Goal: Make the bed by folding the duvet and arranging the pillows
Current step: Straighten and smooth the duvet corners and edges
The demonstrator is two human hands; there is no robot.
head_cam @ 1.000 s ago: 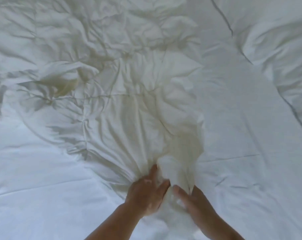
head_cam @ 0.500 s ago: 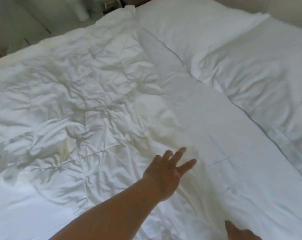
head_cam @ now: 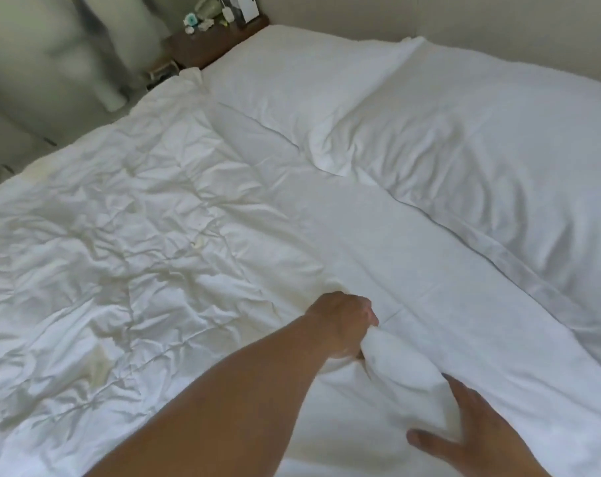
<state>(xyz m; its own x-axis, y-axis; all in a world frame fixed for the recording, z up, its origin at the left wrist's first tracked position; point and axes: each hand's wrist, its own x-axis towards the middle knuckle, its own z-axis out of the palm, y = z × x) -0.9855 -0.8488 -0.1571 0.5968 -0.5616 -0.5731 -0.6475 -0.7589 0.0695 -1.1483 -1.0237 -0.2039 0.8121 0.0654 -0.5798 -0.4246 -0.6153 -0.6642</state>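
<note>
- Left hand (head_cam: 344, 325) is fisted tight on a bunched fold of the duvet (head_cam: 120, 253), right at its edge near the middle of the bed.
- Right hand (head_cam: 474, 435) lies flat, fingers spread, resting on the ridge of white fabric just below that grip and clasping nothing.
- Duvet sprawls crumpled across the left half of the mattress. It looks soft, puffy and light, and limp enough to sag wherever it isn't supported.
- Best hold, I'd judge, is along that edge or at a corner. A full fistful beats a pinch, since smooth cotton may slide.
- Near pillow (head_cam: 481, 173) and far pillow (head_cam: 292, 80) lie touching, end to end along the right side of the bed.
- Bare sheet (head_cam: 412, 263) runs between duvet and pillows.
- Dark nightstand (head_cam: 209, 46) with small clutter stands at the far corner, and everything around it is blurred.
</note>
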